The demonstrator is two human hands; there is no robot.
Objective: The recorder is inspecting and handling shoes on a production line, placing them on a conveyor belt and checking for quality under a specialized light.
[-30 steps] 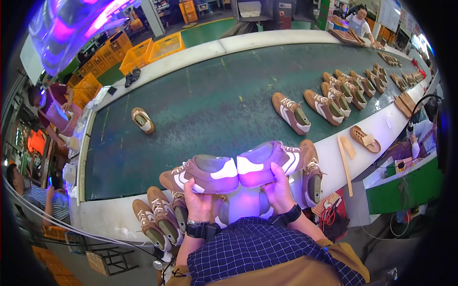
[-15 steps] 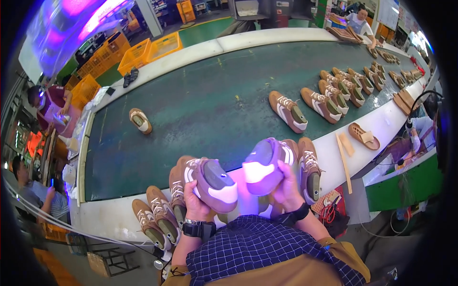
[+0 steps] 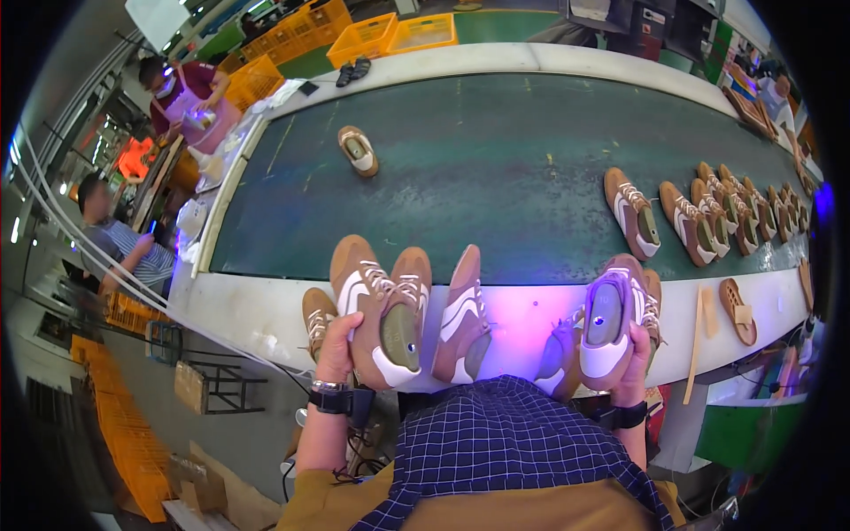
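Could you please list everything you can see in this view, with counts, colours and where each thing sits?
Conveyor belt: one, dark green, running across the middle.
White bench edge: one, along the near side of the belt.
Brown-and-white sneaker in left hand: one, held upright, opening toward the camera.
Sneaker in right hand: one, lit purple-white, held at the bench edge.
Sneaker on its side: one, brown and white, on the bench between the hands.
Lone sneaker: one, tan and white, far left of the belt.
Row of sneakers: several, brown and white, right end of the belt.
Yellow crates: several, beyond the belt.
Co-workers: two, at left.
Left hand: gripping its sneaker.
Right hand: gripping its sneaker.
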